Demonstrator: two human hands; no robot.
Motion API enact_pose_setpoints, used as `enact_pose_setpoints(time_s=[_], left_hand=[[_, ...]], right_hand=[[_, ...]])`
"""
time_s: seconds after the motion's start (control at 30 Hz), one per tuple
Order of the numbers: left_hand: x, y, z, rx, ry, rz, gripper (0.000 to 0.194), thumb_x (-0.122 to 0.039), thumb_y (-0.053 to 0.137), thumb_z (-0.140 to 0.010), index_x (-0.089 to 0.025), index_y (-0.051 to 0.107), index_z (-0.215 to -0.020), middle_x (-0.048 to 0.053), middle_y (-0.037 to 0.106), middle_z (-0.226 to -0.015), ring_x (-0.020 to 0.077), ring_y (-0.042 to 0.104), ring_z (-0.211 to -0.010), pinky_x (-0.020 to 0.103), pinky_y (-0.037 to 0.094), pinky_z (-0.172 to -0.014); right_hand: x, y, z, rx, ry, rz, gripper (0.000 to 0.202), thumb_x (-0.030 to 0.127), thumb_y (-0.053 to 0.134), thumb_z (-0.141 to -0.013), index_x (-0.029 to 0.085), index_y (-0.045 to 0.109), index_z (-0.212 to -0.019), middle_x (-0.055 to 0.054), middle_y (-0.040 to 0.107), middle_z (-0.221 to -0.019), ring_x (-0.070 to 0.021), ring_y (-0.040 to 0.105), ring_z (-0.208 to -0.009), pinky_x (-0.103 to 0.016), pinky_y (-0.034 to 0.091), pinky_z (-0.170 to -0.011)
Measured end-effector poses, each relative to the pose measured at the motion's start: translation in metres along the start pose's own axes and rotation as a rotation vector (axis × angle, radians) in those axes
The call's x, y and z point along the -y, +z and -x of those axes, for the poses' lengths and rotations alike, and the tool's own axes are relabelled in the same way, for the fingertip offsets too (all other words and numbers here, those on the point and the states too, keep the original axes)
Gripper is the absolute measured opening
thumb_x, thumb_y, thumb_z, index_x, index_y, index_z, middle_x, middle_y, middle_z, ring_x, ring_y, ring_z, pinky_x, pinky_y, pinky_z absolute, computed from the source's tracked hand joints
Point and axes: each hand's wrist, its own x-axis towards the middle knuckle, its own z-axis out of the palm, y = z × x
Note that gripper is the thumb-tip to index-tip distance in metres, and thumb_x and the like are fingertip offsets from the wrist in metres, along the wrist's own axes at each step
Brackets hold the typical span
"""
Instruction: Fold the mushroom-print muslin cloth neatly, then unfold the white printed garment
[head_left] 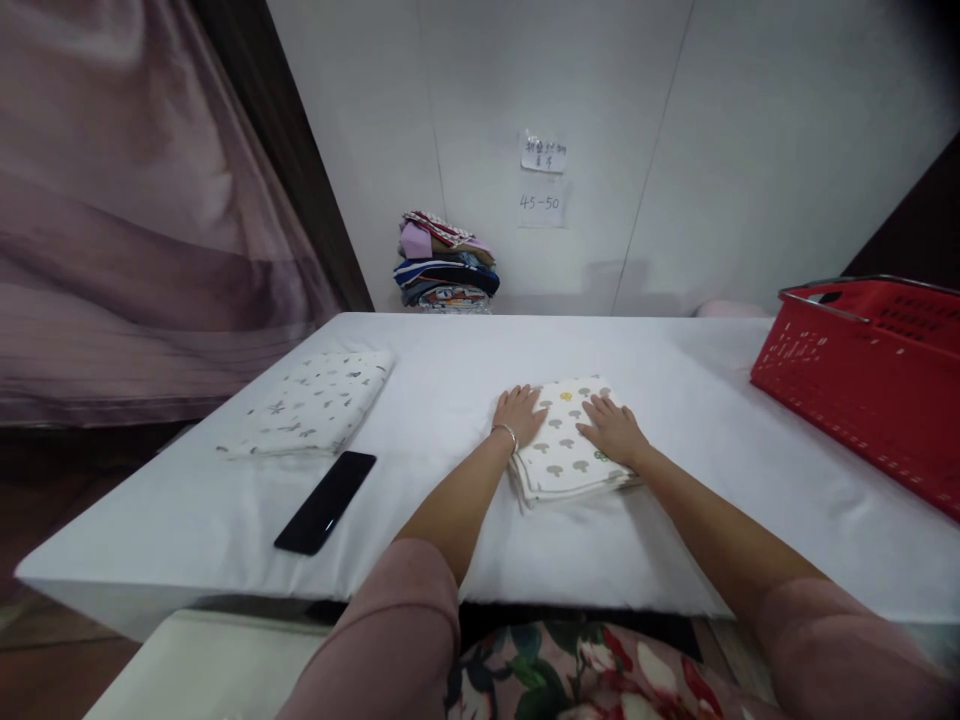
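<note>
A folded white cloth [559, 446] printed with grey mushroom-like shapes lies in front of me on the white-covered table [442, 380]. My left hand [519, 412] rests along its left edge, fingers stretched out and pointing away from me. On the cloth's right side, my right hand [613, 430] lies flat with its fingers spread. The cloth's layered near edge shows between my forearms. Neither hand grips anything. A second folded white cloth [311, 402] with small dark prints sits at the table's left side.
A black phone [325, 502] lies on the table left of my left forearm. The red plastic basket [870, 380] stands at the right. Beyond the far edge is a stack of folded fabrics [448, 265]. Paper notes [543, 185] hang on the wall; a pink curtain [150, 230] hangs left.
</note>
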Motion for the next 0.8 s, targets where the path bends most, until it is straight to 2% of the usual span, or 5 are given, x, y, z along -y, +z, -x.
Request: enact_pose_setpoints(time_s=[0.27, 0.37, 0.53, 0.7, 0.8], left_hand=[[-0.009, -0.008, 0.010, -0.028, -0.017, 0.052, 0.055, -0.047, 0.040, -0.088, -0.025, 0.037, -0.138, 0.003, 0.021, -0.152, 0.0221, 0.011, -0.141, 0.041, 0.006, -0.114], [-0.007, -0.008, 0.031, -0.020, 0.066, 0.085, 0.052, -0.042, 0.047, -0.086, -0.020, 0.044, -0.133, 0.007, 0.024, -0.151, 0.0250, 0.013, -0.140, 0.044, 0.004, -0.114], [0.004, -0.009, 0.077, -0.068, 0.051, 0.281, 0.036, -0.031, 0.050, -0.087, -0.020, 0.056, -0.121, 0.005, 0.042, -0.142, 0.0217, 0.028, -0.135, 0.036, 0.021, -0.112], [0.003, -0.007, 0.116, -0.304, -0.154, 0.535, 0.021, -0.023, 0.053, -0.083, -0.020, 0.065, -0.099, 0.005, 0.063, -0.109, 0.0149, 0.059, -0.095, 0.026, 0.046, -0.086], [-0.004, -0.003, 0.139, -0.338, -0.199, 0.622, 0.010, -0.023, 0.056, -0.079, -0.019, 0.066, -0.078, 0.001, 0.064, -0.081, 0.0118, 0.058, -0.072, 0.023, 0.046, -0.069]], right_hand=[[-0.003, 0.000, 0.002, -0.001, -0.002, 0.014, 0.058, 0.054, 0.026, -0.090, 0.024, 0.033, -0.139, -0.009, 0.023, -0.151, -0.0273, 0.018, -0.138, -0.055, 0.020, -0.106], [-0.004, 0.001, 0.002, -0.005, -0.012, 0.009, 0.059, 0.054, 0.026, -0.090, 0.022, 0.034, -0.139, -0.010, 0.023, -0.151, -0.0283, 0.017, -0.138, -0.056, 0.019, -0.106], [-0.007, -0.002, 0.002, -0.037, -0.001, -0.109, 0.055, 0.050, 0.037, -0.087, 0.022, 0.045, -0.133, -0.009, 0.030, -0.148, -0.0289, 0.021, -0.137, -0.056, 0.020, -0.107], [0.004, -0.015, 0.022, -0.187, 0.008, -0.495, 0.044, 0.046, 0.041, -0.085, 0.022, 0.062, -0.114, -0.008, 0.057, -0.126, -0.0280, 0.045, -0.123, -0.051, 0.033, -0.102], [0.030, -0.019, 0.049, -0.164, -0.206, -0.613, 0.041, 0.050, 0.045, -0.083, 0.023, 0.065, -0.106, -0.007, 0.063, -0.115, -0.0252, 0.055, -0.110, -0.045, 0.042, -0.096]])
